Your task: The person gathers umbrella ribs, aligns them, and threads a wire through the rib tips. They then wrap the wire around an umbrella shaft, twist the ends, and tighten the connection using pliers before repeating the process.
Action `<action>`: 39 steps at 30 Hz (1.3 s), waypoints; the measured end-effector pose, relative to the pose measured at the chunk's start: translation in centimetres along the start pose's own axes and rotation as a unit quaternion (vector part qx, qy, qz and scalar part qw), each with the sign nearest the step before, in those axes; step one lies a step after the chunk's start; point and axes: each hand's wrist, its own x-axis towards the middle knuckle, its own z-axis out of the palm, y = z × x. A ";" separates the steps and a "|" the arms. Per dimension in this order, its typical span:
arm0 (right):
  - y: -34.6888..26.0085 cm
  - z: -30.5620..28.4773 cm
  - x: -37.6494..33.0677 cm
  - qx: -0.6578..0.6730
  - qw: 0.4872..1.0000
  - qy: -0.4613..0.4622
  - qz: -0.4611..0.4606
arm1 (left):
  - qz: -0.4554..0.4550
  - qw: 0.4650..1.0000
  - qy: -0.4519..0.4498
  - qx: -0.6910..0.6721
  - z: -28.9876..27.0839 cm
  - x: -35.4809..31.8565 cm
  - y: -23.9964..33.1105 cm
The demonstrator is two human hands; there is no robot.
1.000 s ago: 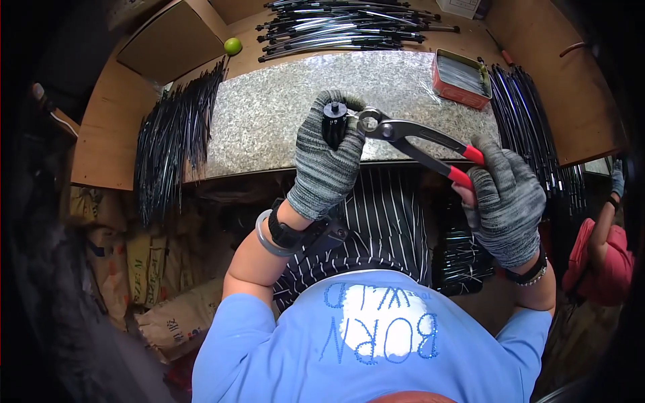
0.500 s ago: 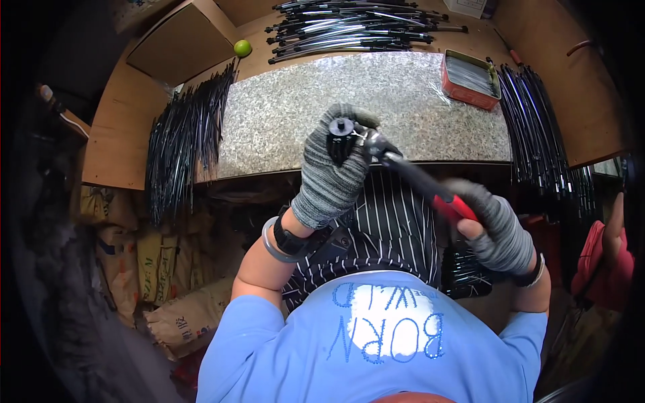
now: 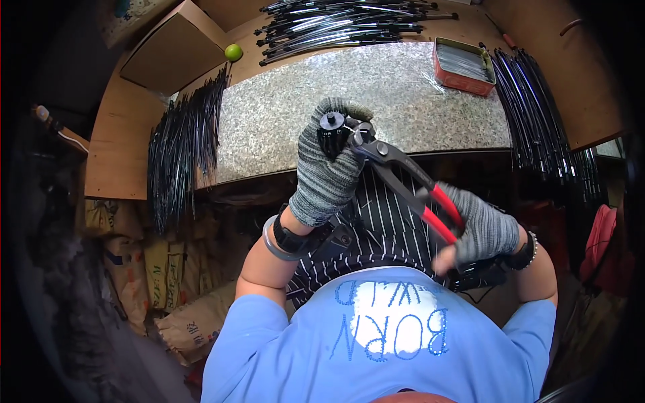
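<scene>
My left hand (image 3: 324, 180), in a grey knitted glove that leaves fingertips bare, is closed around a black ribbed cylinder (image 3: 332, 140) with a round top and a small central stud. It is held above the worktop's front edge. In my gloved right hand (image 3: 485, 230) is a pair of end-cutting pincers (image 3: 381, 148) with red grips, its handles spread apart. The pincers' jaws meet the cylinder's right side, where a short bit of thin bright wire shows. What exactly lies between the jaws is too small to make out.
A speckled stone worktop (image 3: 269, 111) lies in front of me. On it stands a red tin (image 3: 463, 82) of thin wires. Black rods lie in bundles at the left (image 3: 185, 144), right (image 3: 537, 121) and back (image 3: 342, 27). A cardboard box (image 3: 176, 50) and green ball (image 3: 233, 52) sit back left.
The pincers' handles have spread wider, and my right hand has shifted a little down and left along them. My left hand still holds the black cylinder in nearly the same place.
</scene>
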 end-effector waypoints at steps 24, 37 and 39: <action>0.1 0.3 0.4 -0.019 0.989 0.103 0.106 | -0.038 0.999 -0.006 0.003 -0.2 -0.1 0.3; -2.6 -2.0 1.9 -0.385 0.894 0.119 0.193 | 0.052 0.985 -0.094 -0.138 -3.2 1.3 0.9; 1.6 -2.2 1.5 -0.416 0.871 0.199 0.173 | 0.018 0.948 -0.130 -0.290 -4.6 1.9 1.8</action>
